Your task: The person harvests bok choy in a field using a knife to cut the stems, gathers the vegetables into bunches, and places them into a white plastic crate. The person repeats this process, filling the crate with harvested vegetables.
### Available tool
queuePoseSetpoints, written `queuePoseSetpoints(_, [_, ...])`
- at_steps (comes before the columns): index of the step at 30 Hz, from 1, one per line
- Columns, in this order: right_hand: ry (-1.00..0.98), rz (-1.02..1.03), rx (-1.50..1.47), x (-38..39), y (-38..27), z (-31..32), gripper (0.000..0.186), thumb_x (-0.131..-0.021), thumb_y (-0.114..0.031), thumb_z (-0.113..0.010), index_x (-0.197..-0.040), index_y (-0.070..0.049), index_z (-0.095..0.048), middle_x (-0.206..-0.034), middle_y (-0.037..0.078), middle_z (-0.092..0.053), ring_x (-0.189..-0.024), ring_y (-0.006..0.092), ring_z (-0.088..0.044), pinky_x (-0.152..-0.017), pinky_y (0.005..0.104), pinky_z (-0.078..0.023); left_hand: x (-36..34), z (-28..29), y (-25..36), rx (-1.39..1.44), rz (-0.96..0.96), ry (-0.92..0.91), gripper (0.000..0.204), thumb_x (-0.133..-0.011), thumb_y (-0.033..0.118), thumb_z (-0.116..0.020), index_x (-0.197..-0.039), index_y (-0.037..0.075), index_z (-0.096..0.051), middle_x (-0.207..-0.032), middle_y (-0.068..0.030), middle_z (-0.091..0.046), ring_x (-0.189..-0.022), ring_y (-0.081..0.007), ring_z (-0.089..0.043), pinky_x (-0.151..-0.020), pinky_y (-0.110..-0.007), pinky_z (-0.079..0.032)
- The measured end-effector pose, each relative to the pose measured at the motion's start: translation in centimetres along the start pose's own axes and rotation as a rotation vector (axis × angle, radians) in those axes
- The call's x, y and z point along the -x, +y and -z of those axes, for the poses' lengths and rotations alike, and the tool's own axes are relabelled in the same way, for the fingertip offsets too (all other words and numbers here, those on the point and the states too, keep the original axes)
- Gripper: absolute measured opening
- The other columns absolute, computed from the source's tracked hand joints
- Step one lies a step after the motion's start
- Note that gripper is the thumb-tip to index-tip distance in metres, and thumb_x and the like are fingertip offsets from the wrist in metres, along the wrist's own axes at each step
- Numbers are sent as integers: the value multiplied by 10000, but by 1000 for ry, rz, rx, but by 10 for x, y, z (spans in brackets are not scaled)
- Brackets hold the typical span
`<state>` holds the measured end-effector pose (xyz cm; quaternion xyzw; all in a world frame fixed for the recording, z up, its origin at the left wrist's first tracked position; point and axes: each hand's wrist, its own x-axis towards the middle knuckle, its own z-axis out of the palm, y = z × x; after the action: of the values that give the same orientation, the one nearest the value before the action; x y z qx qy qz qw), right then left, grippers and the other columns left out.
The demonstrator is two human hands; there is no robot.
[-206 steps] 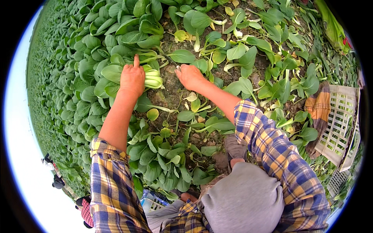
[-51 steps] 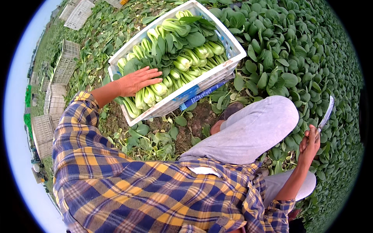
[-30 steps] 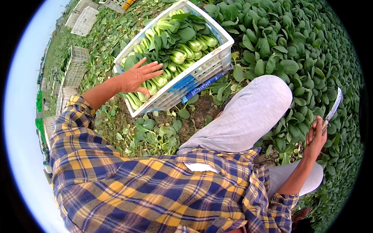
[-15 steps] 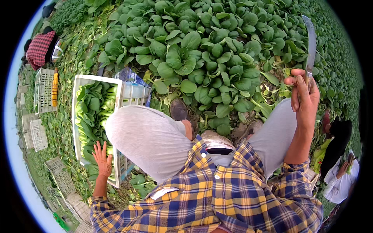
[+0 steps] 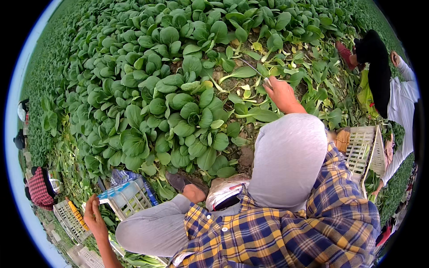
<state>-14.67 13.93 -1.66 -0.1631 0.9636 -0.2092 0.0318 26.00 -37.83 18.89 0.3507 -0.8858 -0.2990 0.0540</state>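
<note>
- Knife (image 5: 253, 68): held in the right hand (image 5: 282, 94), its thin blade slanting out at the right edge of the stand of leafy greens (image 5: 183, 111), over loose leaves (image 5: 243, 72) on the soil.
- The right hand's fingers are closed around the handle, which is mostly hidden; whether the blade touches a stem cannot be told.
- The left hand (image 5: 95, 217) is at the left corner of the white crate (image 5: 136, 201), fingers loosely curled and partly spread, nothing seen in them; whether they touch the rim cannot be told.
- Picked greens (image 5: 108, 215) lie inside the white crate, partly hidden by the left knee (image 5: 145, 230).
- Blue-and-white sacking (image 5: 123, 177) lies just beyond the white crate's far edge.
- A slatted crate (image 5: 359, 145) stands near the right sleeve (image 5: 335, 187), a brown cloth (image 5: 342, 140) at its left edge.
- Beyond it, a co-worker in white (image 5: 400, 107) bends over.
- Far left, a person in red check (image 5: 41, 187) crouches near a crate with a yellow-orange strip (image 5: 76, 216).
</note>
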Motion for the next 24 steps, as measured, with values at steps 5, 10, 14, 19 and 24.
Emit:
queuePoseSetpoints(5, [-175,-78,-215,-42,25,-59,341,-921,-347,-576,-911,-6,-578,-772,214,-632,-751,412,-602,-682,478,-471,-101,-188,172,-108,-659,-308,178,-913,50,-566,-1074,21,-635,-1022,-134,-646,-863,-257,-629,-785,-315,-496])
queuePoseSetpoints(10, [-254,-164,-480,-97,37,-109,395,-923,-395,-557,-858,-9,-607,-782,210,-626,-766,400,-597,-707,474,-465,-167,-383,279,-295,-1049,-497,285,-890,136,-595,-1167,75,-571,-1282,-74,-543,-932,-318,-628,-772,-390,-527])
queuePoseSetpoints(14, [-277,-163,-393,-126,39,-140,412,-909,-421,-558,-873,-13,-610,-808,204,-637,-823,395,-612,-747,468,-479,-231,-486,310,-473,-874,-428,417,-890,162,-586,-1275,42,-479,-1393,-137,-436,-973,-350,-618,-802,-442,-521])
queuePoseSetpoints(19, [-519,-216,-505,-152,37,-150,434,-904,-429,-544,-936,-4,-629,-909,226,-649,-883,399,-615,-797,466,-480,-268,-525,257,-666,-640,-356,390,-871,102,-568,-1244,14,-503,-1299,-156,-480,-901,-352,-642,-749,-439,-536])
queuePoseSetpoints(24, [-532,-179,-333,-161,39,-158,341,-908,-349,-558,-1003,-34,-649,-984,223,-655,-932,391,-623,-832,448,-494,-265,-528,242,-435,-698,-285,232,-836,44,-544,-1054,39,-622,-1077,-155,-588,-837,-362,-641,-732,-432,-527])
